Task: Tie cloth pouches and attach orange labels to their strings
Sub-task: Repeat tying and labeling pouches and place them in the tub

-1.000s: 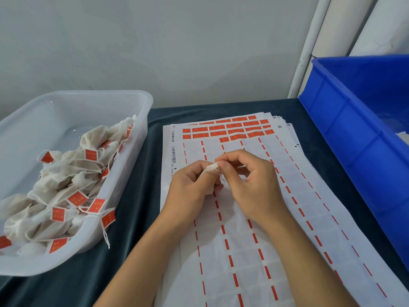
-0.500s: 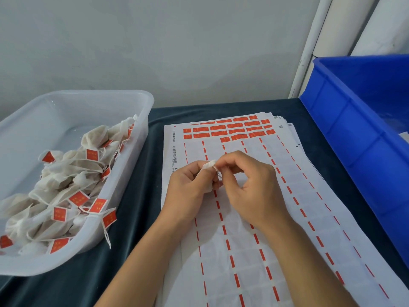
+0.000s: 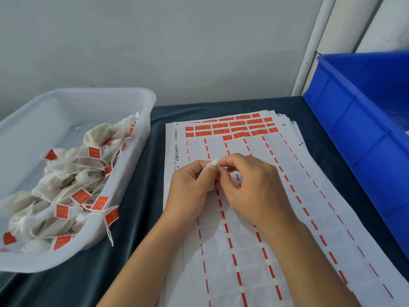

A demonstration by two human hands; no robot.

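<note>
A small white cloth pouch [image 3: 211, 166] is held over the label sheets, mostly hidden inside my left hand [image 3: 190, 185], whose fingers curl round it. My right hand [image 3: 247, 187] pinches the pouch's top or its string between thumb and forefinger; the string itself is too thin to make out. Orange labels [image 3: 234, 128] remain in a few rows at the far end of the top label sheet [image 3: 250, 251]. The rest of that sheet is peeled backing with orange dashes.
A clear plastic tub [image 3: 124, 100] at the left holds several tied pouches with orange labels [image 3: 81, 196]; one string hangs over its rim. A blue crate [image 3: 358, 138] stands at the right. Dark cloth covers the table [image 3: 141, 169].
Both hands stay together over the sheet. The right fingers have shifted slightly on the pouch's top; the pouch stays in the left hand.
</note>
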